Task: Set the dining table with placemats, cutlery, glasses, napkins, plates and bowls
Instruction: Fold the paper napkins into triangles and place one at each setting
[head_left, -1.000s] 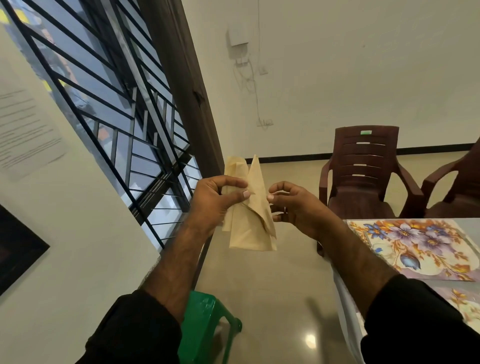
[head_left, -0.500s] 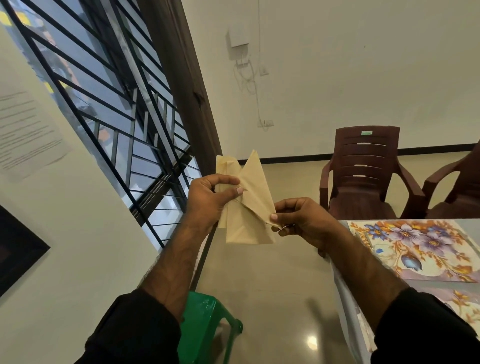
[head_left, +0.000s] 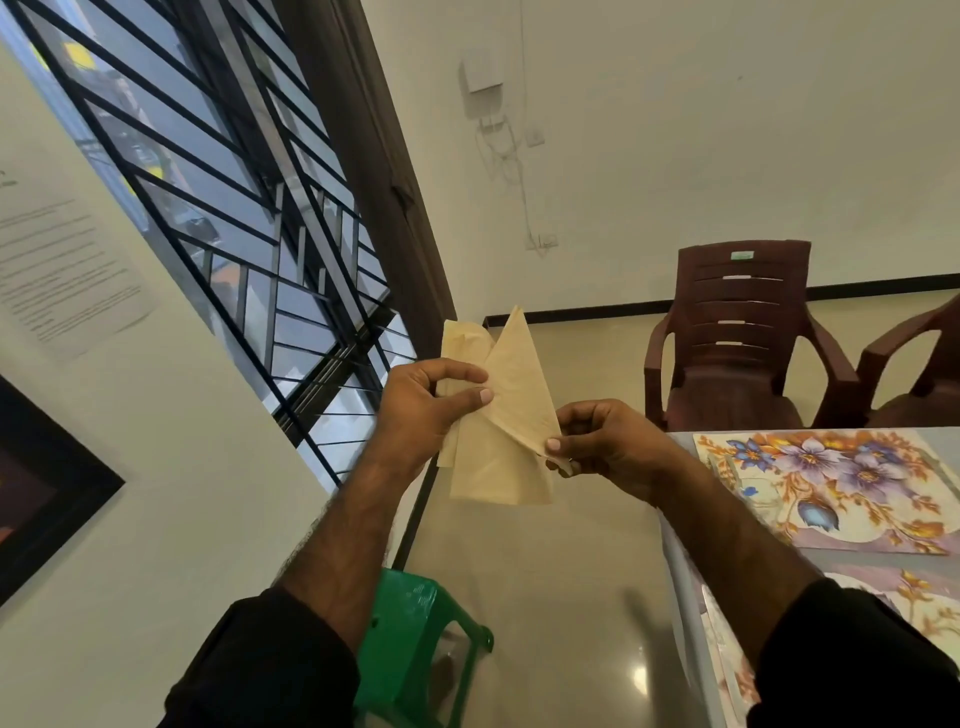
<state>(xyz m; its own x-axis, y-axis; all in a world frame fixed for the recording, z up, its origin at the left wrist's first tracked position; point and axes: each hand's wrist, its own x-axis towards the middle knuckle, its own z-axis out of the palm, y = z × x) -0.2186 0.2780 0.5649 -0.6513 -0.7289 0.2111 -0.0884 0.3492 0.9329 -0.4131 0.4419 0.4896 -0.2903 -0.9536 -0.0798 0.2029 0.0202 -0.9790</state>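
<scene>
I hold a cream paper napkin (head_left: 498, 467) in the air in front of me, left of the table. My left hand (head_left: 421, 410) pinches its upper left part between thumb and fingers. My right hand (head_left: 602, 441) pinches the lower right corner of a folded triangular flap. A floral placemat (head_left: 826, 483) lies on the table (head_left: 680, 587) at the right, and the edge of a second placemat (head_left: 893, 603) shows nearer to me.
Two dark brown plastic chairs (head_left: 737, 338) stand beyond the table at the right. A green plastic stool (head_left: 410, 639) is on the floor below my left arm. A barred window (head_left: 223, 208) and a wall are on the left.
My right hand has slid down the flap from its middle to its lower right corner, drawing it out to the right. My left hand keeps its grip and has barely moved.
</scene>
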